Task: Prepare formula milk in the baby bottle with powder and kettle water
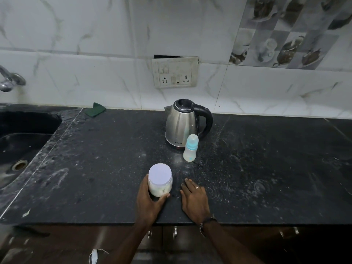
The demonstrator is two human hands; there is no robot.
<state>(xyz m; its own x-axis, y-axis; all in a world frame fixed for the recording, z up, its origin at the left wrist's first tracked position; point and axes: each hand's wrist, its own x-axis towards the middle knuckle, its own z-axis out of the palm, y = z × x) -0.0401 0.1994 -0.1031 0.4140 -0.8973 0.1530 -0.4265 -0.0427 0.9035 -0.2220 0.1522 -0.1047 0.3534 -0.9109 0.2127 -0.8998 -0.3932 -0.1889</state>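
A clear powder jar (160, 184) with a white lid stands near the front of the black counter (95, 159), holding white powder. My left hand (150, 201) wraps around its lower side. My right hand (194, 200) lies flat on the counter just right of the jar, fingers apart, holding nothing. A baby bottle (190, 148) with a blue collar and clear cap stands upright farther back. Right behind it sits a steel kettle (181, 124) with a black handle pointing right and its lid closed.
A dark sink (21, 141) is sunk into the counter at the left, with a tap (9, 80) above it. A green cloth (94, 109) lies against the back wall. A socket panel (175, 73) hangs on the wall above the kettle. Cabinet handles (174, 232) show below the counter edge.
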